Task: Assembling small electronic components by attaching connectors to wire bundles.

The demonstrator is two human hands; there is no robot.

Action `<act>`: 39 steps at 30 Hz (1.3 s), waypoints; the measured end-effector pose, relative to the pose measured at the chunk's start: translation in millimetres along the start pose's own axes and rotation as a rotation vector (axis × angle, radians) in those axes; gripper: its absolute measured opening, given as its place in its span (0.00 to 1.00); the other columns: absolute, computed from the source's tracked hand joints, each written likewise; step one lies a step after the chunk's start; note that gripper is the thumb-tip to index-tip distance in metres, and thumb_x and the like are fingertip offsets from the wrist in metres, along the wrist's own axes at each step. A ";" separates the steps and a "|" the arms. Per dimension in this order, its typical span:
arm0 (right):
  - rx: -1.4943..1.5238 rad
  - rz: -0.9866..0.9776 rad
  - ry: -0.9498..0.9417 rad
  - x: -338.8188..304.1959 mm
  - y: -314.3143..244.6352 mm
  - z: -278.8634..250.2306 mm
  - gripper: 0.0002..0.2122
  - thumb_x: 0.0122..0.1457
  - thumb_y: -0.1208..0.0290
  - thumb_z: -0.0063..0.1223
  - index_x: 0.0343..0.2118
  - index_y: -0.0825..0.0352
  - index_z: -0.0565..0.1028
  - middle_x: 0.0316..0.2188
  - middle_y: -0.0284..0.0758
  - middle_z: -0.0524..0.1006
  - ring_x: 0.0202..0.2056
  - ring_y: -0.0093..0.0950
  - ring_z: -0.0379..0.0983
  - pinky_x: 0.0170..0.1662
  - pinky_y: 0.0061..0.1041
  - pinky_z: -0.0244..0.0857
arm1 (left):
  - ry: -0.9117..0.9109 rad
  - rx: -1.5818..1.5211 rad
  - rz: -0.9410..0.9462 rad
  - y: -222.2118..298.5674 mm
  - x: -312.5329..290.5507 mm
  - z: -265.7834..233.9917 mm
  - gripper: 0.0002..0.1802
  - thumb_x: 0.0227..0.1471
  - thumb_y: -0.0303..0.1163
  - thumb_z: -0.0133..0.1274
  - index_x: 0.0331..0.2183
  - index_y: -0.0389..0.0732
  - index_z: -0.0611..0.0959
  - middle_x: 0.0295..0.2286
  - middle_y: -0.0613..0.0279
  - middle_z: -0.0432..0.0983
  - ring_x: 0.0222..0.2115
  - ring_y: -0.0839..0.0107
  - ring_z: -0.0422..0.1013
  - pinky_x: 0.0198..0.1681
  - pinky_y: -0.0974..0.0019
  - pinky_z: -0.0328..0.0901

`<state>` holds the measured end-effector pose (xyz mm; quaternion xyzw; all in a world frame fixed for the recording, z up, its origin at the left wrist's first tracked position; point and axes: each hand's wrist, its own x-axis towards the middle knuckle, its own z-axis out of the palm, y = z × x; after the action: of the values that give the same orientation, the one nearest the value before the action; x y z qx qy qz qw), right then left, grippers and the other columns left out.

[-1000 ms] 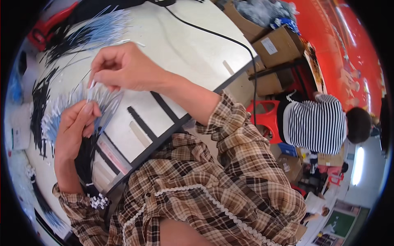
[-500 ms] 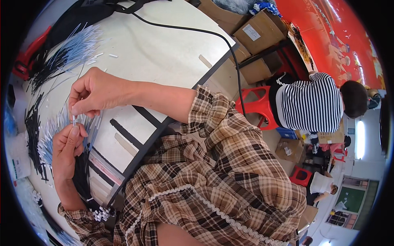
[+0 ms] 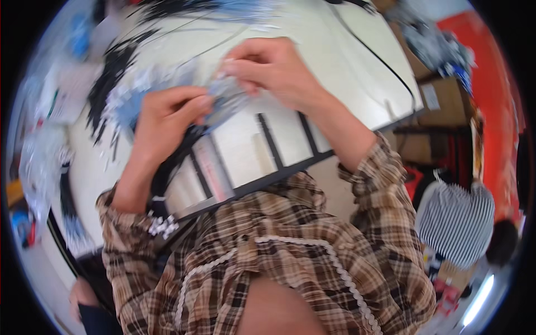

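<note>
Left hand (image 3: pixel 167 120): fingers curled around a bundle of thin pale-blue and white wires (image 3: pixel 220 103), gripping it above the table edge. Right hand (image 3: pixel 273 67): fingertips pinched on the bundle's upper end. Wires: fine, blurred, fanned out leftward. Surface: cream worktable (image 3: pixel 346 72) with black stripes; black cable (image 3: pixel 374 56) across it. Room: cardboard boxes (image 3: pixel 441 103), red floor (image 3: pixel 486 84), striped-shirted person (image 3: pixel 455 220) at right.

Two hands are at work: the left hand (image 3: pixel 164 120) and the right hand (image 3: pixel 271 70), together holding one bundle (image 3: pixel 223 100) of pale blue wires. One table (image 3: pixel 357 72) carries several more wire heaps, too blurred to count. One other person (image 3: pixel 455 220) in stripes sits nearby.
</note>
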<state>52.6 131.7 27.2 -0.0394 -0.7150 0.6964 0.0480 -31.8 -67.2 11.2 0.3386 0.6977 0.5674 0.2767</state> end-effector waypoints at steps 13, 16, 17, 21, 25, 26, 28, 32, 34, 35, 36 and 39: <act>-0.020 0.011 -0.036 1.7 5.1 8.8 0.07 0.53 0.71 0.59 0.27 0.71 0.77 0.14 0.27 0.71 0.16 0.13 0.63 0.19 0.13 0.58 | 0.055 -0.159 -0.066 -10.5 -1.8 6.7 0.10 0.53 0.30 0.55 0.33 0.32 0.83 0.22 0.64 0.77 0.21 0.82 0.69 0.24 0.78 0.64; -0.068 0.029 0.002 2.4 0.7 8.1 0.08 0.52 0.70 0.60 0.25 0.70 0.78 0.14 0.26 0.70 0.16 0.13 0.63 0.19 0.13 0.58 | 0.052 -0.176 -0.026 -8.3 0.6 5.4 0.10 0.53 0.31 0.55 0.33 0.32 0.83 0.22 0.64 0.77 0.21 0.82 0.69 0.24 0.78 0.63; -0.095 0.051 0.022 2.5 0.0 7.8 0.08 0.52 0.69 0.61 0.25 0.70 0.78 0.13 0.25 0.70 0.16 0.12 0.62 0.19 0.12 0.58 | 0.053 -0.175 -0.028 -8.5 0.3 6.2 0.10 0.53 0.31 0.55 0.33 0.32 0.83 0.22 0.64 0.77 0.21 0.82 0.69 0.24 0.78 0.63; -0.041 0.036 -0.006 2.0 6.8 7.9 0.08 0.52 0.68 0.61 0.25 0.69 0.79 0.13 0.26 0.70 0.16 0.12 0.63 0.19 0.13 0.58 | 0.068 -0.193 -0.051 -11.1 -0.9 8.4 0.10 0.53 0.31 0.56 0.33 0.33 0.83 0.22 0.65 0.77 0.20 0.82 0.69 0.24 0.78 0.63; -0.030 0.048 -0.044 2.5 10.2 11.1 0.08 0.52 0.70 0.61 0.24 0.69 0.79 0.13 0.26 0.71 0.15 0.13 0.63 0.18 0.13 0.57 | 0.061 -0.208 -0.064 -10.8 -1.5 9.2 0.10 0.53 0.30 0.56 0.32 0.33 0.83 0.23 0.65 0.77 0.20 0.82 0.69 0.24 0.78 0.63; -0.042 0.050 -0.059 2.7 11.0 11.5 0.08 0.51 0.70 0.62 0.23 0.69 0.78 0.13 0.27 0.71 0.14 0.13 0.63 0.17 0.12 0.56 | 0.061 -0.207 -0.065 -10.4 -1.6 9.6 0.10 0.53 0.30 0.56 0.32 0.33 0.83 0.23 0.65 0.77 0.20 0.82 0.69 0.24 0.78 0.63; -0.051 0.044 -0.059 2.3 11.4 12.5 0.08 0.51 0.70 0.62 0.23 0.69 0.79 0.13 0.27 0.71 0.14 0.13 0.63 0.17 0.12 0.56 | 0.066 -0.212 -0.065 -9.5 -1.8 9.7 0.09 0.53 0.30 0.55 0.32 0.33 0.83 0.23 0.65 0.77 0.20 0.82 0.69 0.24 0.78 0.63; -0.083 0.034 -0.074 1.4 10.1 12.2 0.07 0.52 0.70 0.61 0.23 0.69 0.79 0.14 0.27 0.71 0.14 0.13 0.63 0.17 0.12 0.56 | 0.053 -0.204 -0.059 -10.2 -0.8 8.2 0.09 0.53 0.30 0.55 0.32 0.33 0.83 0.23 0.66 0.77 0.20 0.82 0.69 0.23 0.79 0.62; -0.092 0.049 -0.086 1.4 7.2 10.0 0.07 0.52 0.70 0.61 0.24 0.69 0.79 0.14 0.27 0.72 0.15 0.13 0.63 0.17 0.12 0.56 | 0.005 -0.145 -0.076 -5.9 -0.5 4.5 0.09 0.53 0.29 0.55 0.33 0.33 0.83 0.24 0.65 0.77 0.22 0.82 0.68 0.26 0.79 0.64; -0.102 0.065 -0.099 1.5 4.7 8.5 0.07 0.52 0.70 0.61 0.24 0.69 0.79 0.14 0.27 0.72 0.15 0.13 0.64 0.18 0.12 0.57 | 0.005 -0.145 -0.074 -4.2 -0.5 2.8 0.09 0.53 0.29 0.55 0.33 0.33 0.83 0.24 0.65 0.77 0.22 0.82 0.68 0.26 0.79 0.64; -0.103 0.063 -0.098 -0.1 -0.4 7.1 0.07 0.52 0.70 0.61 0.24 0.69 0.79 0.14 0.27 0.72 0.15 0.13 0.64 0.18 0.12 0.57 | -0.037 -0.104 -0.050 -2.4 -0.6 1.1 0.09 0.53 0.29 0.56 0.33 0.32 0.83 0.23 0.66 0.76 0.22 0.82 0.68 0.26 0.78 0.63; -0.216 0.119 -0.208 -0.8 -9.8 2.7 0.08 0.52 0.68 0.61 0.27 0.69 0.80 0.15 0.26 0.73 0.17 0.13 0.65 0.19 0.13 0.59 | -0.096 0.057 -0.029 4.0 -4.3 -5.1 0.10 0.52 0.29 0.56 0.34 0.32 0.82 0.22 0.67 0.76 0.21 0.82 0.67 0.25 0.78 0.63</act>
<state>53.1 128.7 37.0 -0.0142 -0.7833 0.6173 -0.0720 -32.5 -73.2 16.2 0.3629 0.7043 0.5264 0.3083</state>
